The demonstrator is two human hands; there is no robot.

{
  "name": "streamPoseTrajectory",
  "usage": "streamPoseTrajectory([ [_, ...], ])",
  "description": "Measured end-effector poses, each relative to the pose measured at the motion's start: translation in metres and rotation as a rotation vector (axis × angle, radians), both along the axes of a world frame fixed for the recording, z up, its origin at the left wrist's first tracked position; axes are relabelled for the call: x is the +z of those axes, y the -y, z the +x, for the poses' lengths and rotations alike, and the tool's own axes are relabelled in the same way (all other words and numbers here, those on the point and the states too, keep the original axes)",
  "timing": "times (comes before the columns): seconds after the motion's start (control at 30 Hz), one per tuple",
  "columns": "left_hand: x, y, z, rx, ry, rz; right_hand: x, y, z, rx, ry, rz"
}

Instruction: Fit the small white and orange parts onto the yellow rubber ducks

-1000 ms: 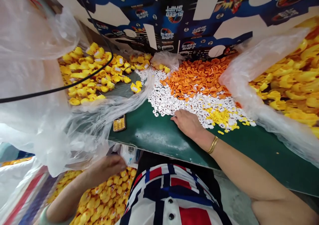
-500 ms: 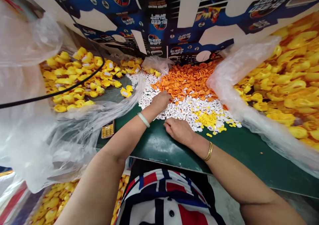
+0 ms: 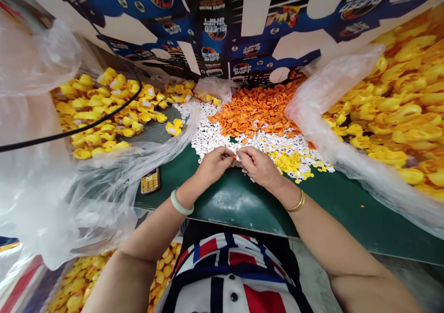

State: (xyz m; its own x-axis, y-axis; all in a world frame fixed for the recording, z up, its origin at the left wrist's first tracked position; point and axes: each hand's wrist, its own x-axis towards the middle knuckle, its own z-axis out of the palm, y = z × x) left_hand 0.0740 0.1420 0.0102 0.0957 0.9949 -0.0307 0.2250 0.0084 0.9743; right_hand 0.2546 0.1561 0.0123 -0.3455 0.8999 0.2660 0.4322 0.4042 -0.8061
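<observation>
My left hand (image 3: 213,164) and my right hand (image 3: 258,165) meet fingertip to fingertip at the near edge of a heap of small white pieces (image 3: 215,135) on the green table (image 3: 243,202). Both hands are pinched shut around something small between them; I cannot make it out. An orange pile (image 3: 258,112) lies just behind the white pieces, and a patch of small yellow bits (image 3: 289,160) sits right of my right hand. A pale bangle is on my left wrist, a gold bracelet on the right.
Yellow duck bodies (image 3: 104,112) fill a clear plastic bag at the left, more ducks (image 3: 402,105) at the right, others in a bag (image 3: 76,280) below the table. A phone (image 3: 150,181) lies on the table. Printed blue cardboard (image 3: 215,26) walls the back. A black cable (image 3: 69,130) crosses left.
My left hand came up from the bag below the table, reached the orange pile, then drew back to meet my right hand, which shifted slightly toward it.
</observation>
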Motion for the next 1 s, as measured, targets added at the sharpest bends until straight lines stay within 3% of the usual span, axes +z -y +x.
streamPoseTrajectory([
  [0.17, -0.006, 0.022, -0.002, 0.139, 0.566, -0.252, -0.003, 0.013, -0.013, 0.093, -0.056, -0.197],
  [0.3, -0.011, 0.036, -0.009, 0.164, 0.727, -0.301, -0.005, 0.019, -0.019, 0.157, -0.144, -0.35],
  [0.5, -0.02, 0.047, -0.016, 0.132, 0.65, -0.279, -0.011, 0.022, -0.023, 0.168, -0.099, -0.29],
  [0.83, -0.017, 0.052, -0.013, 0.184, 0.453, -0.153, -0.024, 0.02, -0.025, 0.154, 0.152, 0.172],
  [1.0, -0.019, 0.059, -0.006, 0.247, 0.413, -0.096, -0.027, 0.026, -0.028, 0.117, 0.217, 0.278],
])
